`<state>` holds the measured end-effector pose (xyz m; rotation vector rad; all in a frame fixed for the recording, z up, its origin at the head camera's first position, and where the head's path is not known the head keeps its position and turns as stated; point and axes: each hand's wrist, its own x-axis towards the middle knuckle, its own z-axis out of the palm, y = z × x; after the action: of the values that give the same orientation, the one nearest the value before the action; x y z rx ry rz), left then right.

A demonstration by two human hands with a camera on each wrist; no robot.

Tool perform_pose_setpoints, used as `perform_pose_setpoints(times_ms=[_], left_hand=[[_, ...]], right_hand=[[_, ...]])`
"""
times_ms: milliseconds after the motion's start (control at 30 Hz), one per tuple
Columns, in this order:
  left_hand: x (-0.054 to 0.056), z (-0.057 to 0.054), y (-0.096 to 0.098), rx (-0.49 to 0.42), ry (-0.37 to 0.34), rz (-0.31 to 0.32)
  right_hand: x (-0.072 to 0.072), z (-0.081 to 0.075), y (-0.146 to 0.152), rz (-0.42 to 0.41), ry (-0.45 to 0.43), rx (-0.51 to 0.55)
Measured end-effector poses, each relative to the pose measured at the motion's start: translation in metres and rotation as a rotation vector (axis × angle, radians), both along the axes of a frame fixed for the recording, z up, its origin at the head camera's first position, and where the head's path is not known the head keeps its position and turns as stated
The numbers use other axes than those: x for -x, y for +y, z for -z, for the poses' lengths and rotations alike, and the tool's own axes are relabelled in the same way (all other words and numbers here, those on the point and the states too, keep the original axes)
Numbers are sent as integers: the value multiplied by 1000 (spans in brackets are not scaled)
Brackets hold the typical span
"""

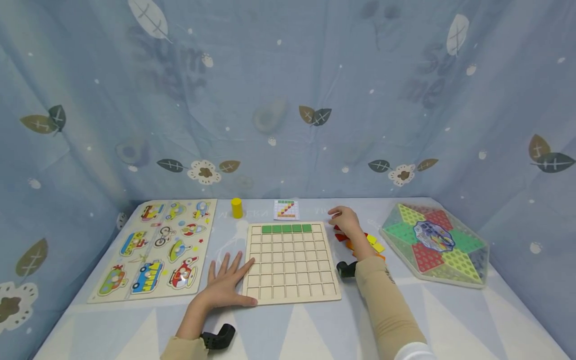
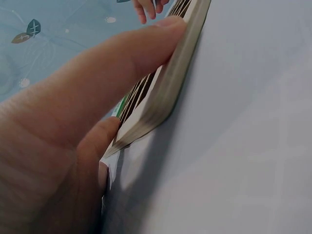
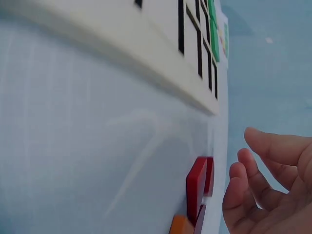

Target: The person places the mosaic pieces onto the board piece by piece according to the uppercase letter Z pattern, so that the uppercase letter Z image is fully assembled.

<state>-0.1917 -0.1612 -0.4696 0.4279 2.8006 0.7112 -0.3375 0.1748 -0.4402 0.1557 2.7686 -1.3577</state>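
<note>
A wooden grid board (image 1: 288, 265) lies flat, with several green square tiles (image 1: 286, 228) along its top row. My left hand (image 1: 227, 285) is spread at the board's lower left, thumb and index fingertip on its edge; the left wrist view shows the thumb (image 2: 136, 48) on the rim. Right of the board, my right hand (image 1: 345, 221) hovers over a pile of loose tiles, its fingers loosely bent with nothing between them. Red tiles (image 3: 196, 185) and an orange tile (image 3: 181, 225) show below it in the right wrist view. Yellow tiles (image 1: 375, 243) are partly behind the right forearm.
Behind the board lie a printed pattern card (image 1: 286, 210) and an upright yellow cylinder (image 1: 236, 208). A vehicle picture puzzle (image 1: 155, 250) is on the left, a hexagonal star-patterned game board (image 1: 434, 242) on the right. A blue curtain (image 1: 288, 100) hangs behind the table.
</note>
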Motion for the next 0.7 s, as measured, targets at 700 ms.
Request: perform_pose_setpoints(times_ms=[700], left_hand=[[1,1,0,-1,2,3]], right_hand=[[-3,5,11,68,-53,-256]])
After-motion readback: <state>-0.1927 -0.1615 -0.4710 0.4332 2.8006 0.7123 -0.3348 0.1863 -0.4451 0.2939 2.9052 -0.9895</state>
